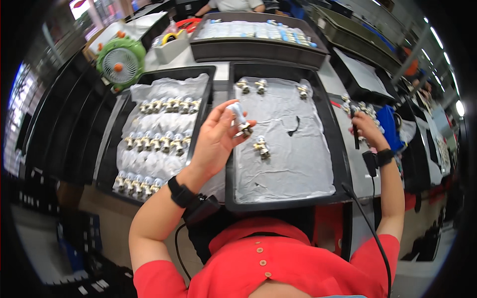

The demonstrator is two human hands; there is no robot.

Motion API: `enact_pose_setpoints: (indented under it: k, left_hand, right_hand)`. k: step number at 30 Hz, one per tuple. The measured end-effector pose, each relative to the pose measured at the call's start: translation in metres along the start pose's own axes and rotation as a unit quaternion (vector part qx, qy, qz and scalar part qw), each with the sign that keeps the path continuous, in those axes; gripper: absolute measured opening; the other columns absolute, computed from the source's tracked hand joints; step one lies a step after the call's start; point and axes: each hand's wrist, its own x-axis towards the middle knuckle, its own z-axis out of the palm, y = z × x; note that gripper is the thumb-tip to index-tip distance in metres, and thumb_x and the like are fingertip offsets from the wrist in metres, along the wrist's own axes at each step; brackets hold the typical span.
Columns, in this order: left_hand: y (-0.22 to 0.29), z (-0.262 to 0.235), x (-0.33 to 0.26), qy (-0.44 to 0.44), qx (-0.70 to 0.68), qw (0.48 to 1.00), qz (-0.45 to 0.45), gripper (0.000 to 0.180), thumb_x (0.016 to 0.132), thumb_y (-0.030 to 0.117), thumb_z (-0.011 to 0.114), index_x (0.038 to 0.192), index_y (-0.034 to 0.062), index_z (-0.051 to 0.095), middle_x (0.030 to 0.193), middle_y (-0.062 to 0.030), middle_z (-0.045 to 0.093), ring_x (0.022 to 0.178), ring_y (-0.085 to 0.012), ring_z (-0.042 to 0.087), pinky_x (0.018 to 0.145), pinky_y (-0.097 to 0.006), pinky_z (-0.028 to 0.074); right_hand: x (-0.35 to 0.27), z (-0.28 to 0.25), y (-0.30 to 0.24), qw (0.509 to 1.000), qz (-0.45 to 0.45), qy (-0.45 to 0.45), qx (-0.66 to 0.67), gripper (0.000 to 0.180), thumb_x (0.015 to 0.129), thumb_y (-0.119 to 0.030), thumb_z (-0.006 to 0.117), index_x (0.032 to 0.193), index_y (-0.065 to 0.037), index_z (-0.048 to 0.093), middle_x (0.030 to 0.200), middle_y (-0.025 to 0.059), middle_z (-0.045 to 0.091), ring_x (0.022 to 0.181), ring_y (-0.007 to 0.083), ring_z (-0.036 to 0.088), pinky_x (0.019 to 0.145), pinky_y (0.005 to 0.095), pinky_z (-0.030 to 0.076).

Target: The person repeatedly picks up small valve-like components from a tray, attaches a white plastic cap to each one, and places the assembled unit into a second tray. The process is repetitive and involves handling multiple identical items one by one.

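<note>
My left hand (217, 131) is closed round a small toy figurine (239, 117) with a pale blue top and a darker base, held above the left edge of the middle tray. Over on the right, my right hand (366, 129) grips a dark, slim, pen-like tool (356, 135) that points downward. Its fingers are beside a heap of small figurines (346, 105). The middle black tray (229, 164) is lined with white sheet. On this liner stand several figurines, one of them a white-and-gold figurine (262, 148) near my left hand.
A left black tray (210, 82) bears rows of figurines on white padding. Behind stands a large grey bin (258, 49) with blue-and-white pieces. A green fan (119, 62) is at the far left, a blue container (390, 128) at the right. A black cable (370, 218) hangs in front.
</note>
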Motion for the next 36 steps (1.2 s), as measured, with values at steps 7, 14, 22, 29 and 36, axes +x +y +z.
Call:
enact_pose_setpoints:
  k: [7,14,22,29,36]
  left_hand:
    - [0.004,-0.009,0.000,0.003,-0.017,1.000,0.003,0.038,0.092,0.026,0.048,0.125,0.0089,0.039,0.108,-0.0086,0.053,0.101,-0.0242,0.057,0.082,-0.037,0.050]
    - [0.008,-0.011,0.003,0.030,-0.021,0.999,-0.005,0.042,0.092,0.032,0.047,0.127,0.0107,0.038,0.109,-0.0059,0.054,0.095,-0.0163,0.057,0.084,-0.037,0.048]
    - [0.005,-0.013,0.003,0.062,-0.004,0.997,-0.042,0.041,0.093,0.032,0.046,0.128,0.0122,0.039,0.110,-0.0045,0.054,0.095,-0.0152,0.056,0.085,-0.036,0.047]
    - [0.003,-0.016,0.005,0.068,0.017,0.996,-0.063,0.043,0.093,0.033,0.045,0.130,0.0116,0.038,0.110,-0.0042,0.053,0.097,-0.0177,0.058,0.084,-0.035,0.047]
    - [0.003,-0.012,0.005,0.067,0.038,0.995,-0.071,0.046,0.092,0.034,0.046,0.130,0.0105,0.037,0.109,-0.0047,0.054,0.098,-0.0191,0.058,0.083,-0.034,0.047]
  right_hand:
    - [-0.048,0.125,-0.151,0.949,-0.275,-0.157,0.003,0.023,0.091,-0.017,0.043,0.106,-0.003,0.055,0.073,-0.0017,0.053,0.058,0.0042,0.048,0.052,0.0177,0.039]
    - [-0.050,0.210,-0.139,0.835,-0.489,-0.206,-0.143,0.031,0.082,-0.003,0.053,0.113,-0.005,0.054,0.095,0.0172,0.060,0.083,0.0321,0.059,0.073,0.0356,0.047]
    - [-0.038,0.217,-0.124,0.857,-0.446,-0.236,-0.102,0.037,0.079,0.000,0.054,0.116,-0.006,0.053,0.095,0.0150,0.060,0.082,0.0309,0.059,0.069,0.0347,0.048]
    - [-0.037,0.215,-0.118,0.838,-0.478,-0.231,-0.128,0.041,0.078,0.001,0.055,0.117,-0.007,0.052,0.084,0.0131,0.058,0.074,0.0298,0.059,0.065,0.0343,0.047]
    - [-0.038,0.216,-0.114,0.840,-0.470,-0.244,-0.116,0.040,0.077,0.001,0.055,0.116,-0.007,0.052,0.082,0.0134,0.058,0.071,0.0298,0.058,0.063,0.0357,0.047]
